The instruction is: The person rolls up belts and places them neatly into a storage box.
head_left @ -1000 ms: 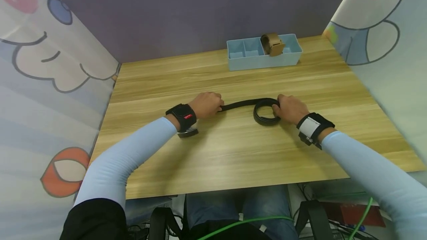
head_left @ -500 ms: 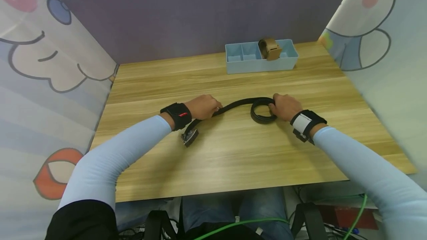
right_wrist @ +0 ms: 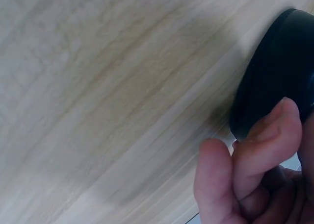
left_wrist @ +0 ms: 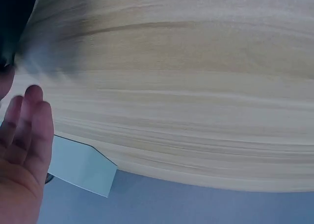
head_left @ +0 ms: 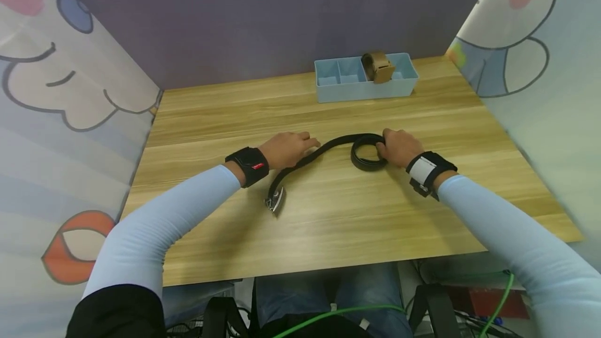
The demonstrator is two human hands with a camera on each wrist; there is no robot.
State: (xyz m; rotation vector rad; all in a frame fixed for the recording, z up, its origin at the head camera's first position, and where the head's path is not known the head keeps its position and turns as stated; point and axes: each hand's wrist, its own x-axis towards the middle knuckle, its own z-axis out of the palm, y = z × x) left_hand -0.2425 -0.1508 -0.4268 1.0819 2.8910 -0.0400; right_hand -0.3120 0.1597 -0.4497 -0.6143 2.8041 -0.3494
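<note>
Apparently the work is only partly done: the black belt (head_left: 339, 141) lies on the table (head_left: 371, 213), its buckle (head_left: 277, 201) end uncoiled. The right hand (head_left: 401, 147) grips the coil (head_left: 368, 166); the left hand (head_left: 287, 150), fingers nearly straight, is at the strap.

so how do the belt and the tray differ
The belt is black; the tray is pale blue. The belt is coiled at one end; the tray is a box with compartments. The right hand grips the belt; no hand touches the tray.
</note>
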